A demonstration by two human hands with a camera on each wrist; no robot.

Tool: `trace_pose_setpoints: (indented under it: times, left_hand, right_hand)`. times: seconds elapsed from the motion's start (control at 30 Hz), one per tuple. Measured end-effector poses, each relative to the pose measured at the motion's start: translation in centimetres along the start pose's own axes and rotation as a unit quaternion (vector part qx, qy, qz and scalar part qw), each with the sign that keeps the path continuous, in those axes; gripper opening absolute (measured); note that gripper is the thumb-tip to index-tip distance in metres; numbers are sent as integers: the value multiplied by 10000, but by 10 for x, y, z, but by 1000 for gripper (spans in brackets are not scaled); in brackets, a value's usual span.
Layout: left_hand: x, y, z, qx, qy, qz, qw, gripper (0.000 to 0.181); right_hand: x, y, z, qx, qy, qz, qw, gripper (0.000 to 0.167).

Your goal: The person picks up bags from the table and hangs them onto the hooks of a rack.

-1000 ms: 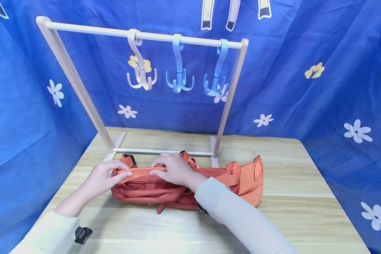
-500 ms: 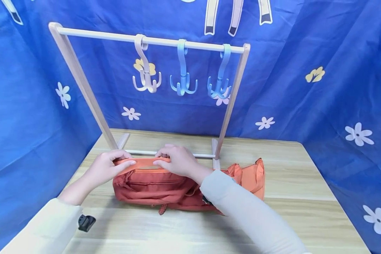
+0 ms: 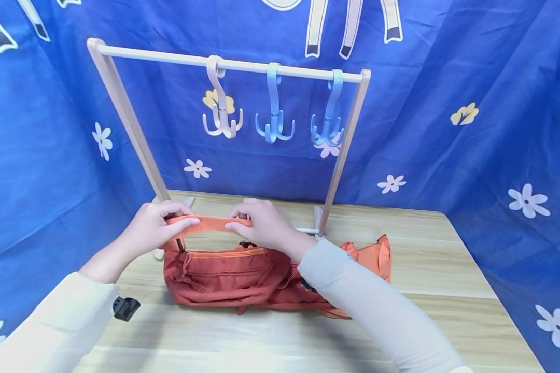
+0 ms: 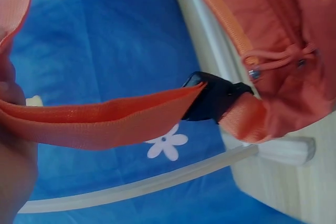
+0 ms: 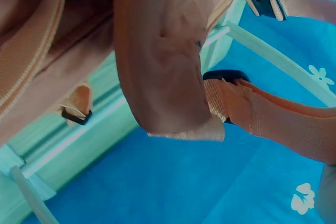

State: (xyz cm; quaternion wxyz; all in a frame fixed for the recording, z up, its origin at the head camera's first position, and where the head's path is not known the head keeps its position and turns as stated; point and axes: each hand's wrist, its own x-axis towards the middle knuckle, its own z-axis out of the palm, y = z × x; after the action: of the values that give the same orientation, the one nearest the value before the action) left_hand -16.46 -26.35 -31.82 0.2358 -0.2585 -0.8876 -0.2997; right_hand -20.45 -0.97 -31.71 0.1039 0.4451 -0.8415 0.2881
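A red waist bag (image 3: 228,277) with an orange zip lies on the table. Above it, my left hand (image 3: 155,228) and right hand (image 3: 269,225) pinch its orange strap (image 3: 213,224), stretched between them. In the left wrist view, the strap runs from the left fingers to a black buckle (image 4: 212,98) at one end of the bag. The right wrist view shows the strap joining a second black buckle (image 5: 226,75) by the other end. More red and orange fabric with straps (image 3: 368,256) lies to the right, partly hidden by the right sleeve.
Behind the bag stands a wooden rack (image 3: 135,132). From its bar hang a pale hook (image 3: 221,111) and two blue hooks (image 3: 274,111), each with several prongs. A blue patterned curtain (image 3: 420,103) surrounds the wooden table (image 3: 429,264).
Both hands have raised the strap away from the bag, opening a gap beneath it. The bag stays on the table. The head view has shifted slightly, so the rack appears lower and further right.
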Motion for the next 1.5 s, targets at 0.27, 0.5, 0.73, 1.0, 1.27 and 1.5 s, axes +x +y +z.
trace_pose_setpoints:
  times: [0.27,0.5,0.73,1.0,1.27,1.5]
  left_hand:
    - [12,6,-16,91,-50,-142,9998,11]
    - [22,11,-27,187,108,46,9998,13]
    - [34,15,-39,224,57,113,9997,12]
    - [46,19,-50,418,85,257,9988,13]
    - [59,26,-61,359,94,42,9993,5]
    - [72,26,-67,328,146,40,9993,4]
  right_hand:
    - [8,-11,-15,-259,-47,17,9997,17]
    - [15,-18,-25,-246,-44,72,9997,17]
    - [21,-23,-32,-114,174,33,9998,17]
    - [27,-28,-38,23,417,131,9990,15]
    - [36,-34,-44,122,637,352,9973,13]
    - [45,-37,-49,391,813,611,9940,11]
